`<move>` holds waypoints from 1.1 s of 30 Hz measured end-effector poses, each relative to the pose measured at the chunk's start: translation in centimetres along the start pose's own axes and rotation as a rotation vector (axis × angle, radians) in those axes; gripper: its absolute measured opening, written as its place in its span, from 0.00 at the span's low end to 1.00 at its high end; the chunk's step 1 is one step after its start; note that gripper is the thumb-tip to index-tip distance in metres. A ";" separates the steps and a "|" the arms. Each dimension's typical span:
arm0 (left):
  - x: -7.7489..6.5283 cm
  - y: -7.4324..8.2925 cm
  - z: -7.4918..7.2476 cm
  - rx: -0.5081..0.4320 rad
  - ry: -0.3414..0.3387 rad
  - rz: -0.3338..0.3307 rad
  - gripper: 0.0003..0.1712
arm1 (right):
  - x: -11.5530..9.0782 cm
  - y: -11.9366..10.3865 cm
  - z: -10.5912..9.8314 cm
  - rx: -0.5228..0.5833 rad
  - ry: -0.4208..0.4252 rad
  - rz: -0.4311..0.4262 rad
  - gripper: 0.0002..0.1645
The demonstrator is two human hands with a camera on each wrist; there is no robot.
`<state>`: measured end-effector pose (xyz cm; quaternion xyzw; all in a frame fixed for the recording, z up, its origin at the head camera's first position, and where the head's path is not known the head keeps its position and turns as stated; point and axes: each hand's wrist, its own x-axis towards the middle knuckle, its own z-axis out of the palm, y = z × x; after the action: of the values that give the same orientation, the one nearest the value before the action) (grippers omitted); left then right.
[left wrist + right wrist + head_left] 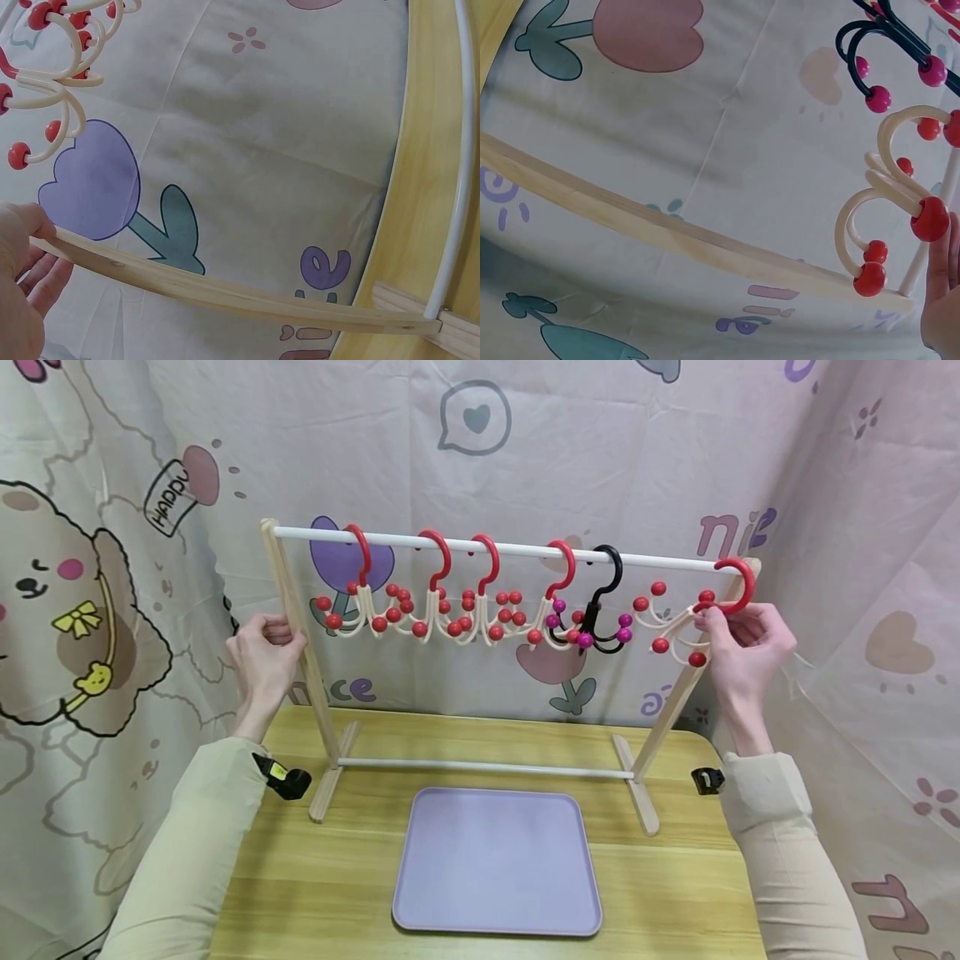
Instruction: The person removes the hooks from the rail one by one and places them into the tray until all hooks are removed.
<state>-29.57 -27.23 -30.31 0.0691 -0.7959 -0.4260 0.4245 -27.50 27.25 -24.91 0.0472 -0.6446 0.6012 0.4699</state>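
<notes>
"Left to right, what do our hands show?"

"Our left hand [264, 658] pinches a pale wooden post [318, 702]; along the slim white rail [517, 549] hang four red-hooked cream hangers [364, 602], then a black hanger with magenta balls [592, 617]. Far right, our right hand [746, 652] pinches a tilted cream hanger with red balls [691, 611], its hook near the rail's end; whether it bears there, we cannot tell."

"The step?"

"Probably seating that hanger; next calls for levelling its hook over the rail."
</notes>
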 end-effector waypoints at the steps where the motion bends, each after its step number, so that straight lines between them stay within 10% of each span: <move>1: 0.0 0.0 0.0 0.003 0.001 0.005 0.13 | -0.1 0.1 -0.2 0.034 0.004 0.003 0.13; 17: 0.1 0.3 0.1 0.016 -0.012 0.006 0.14 | -2.3 1.5 -3.0 0.230 -0.004 0.041 0.11; 33: 0.1 0.0 0.0 0.025 -0.002 -0.008 0.13 | -6.7 4.8 -3.8 0.167 -0.094 0.127 0.10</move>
<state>-29.63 -27.24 -30.27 0.0773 -0.8012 -0.4180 0.4212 -24.66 28.25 -33.48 0.0734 -0.6152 0.6786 0.3945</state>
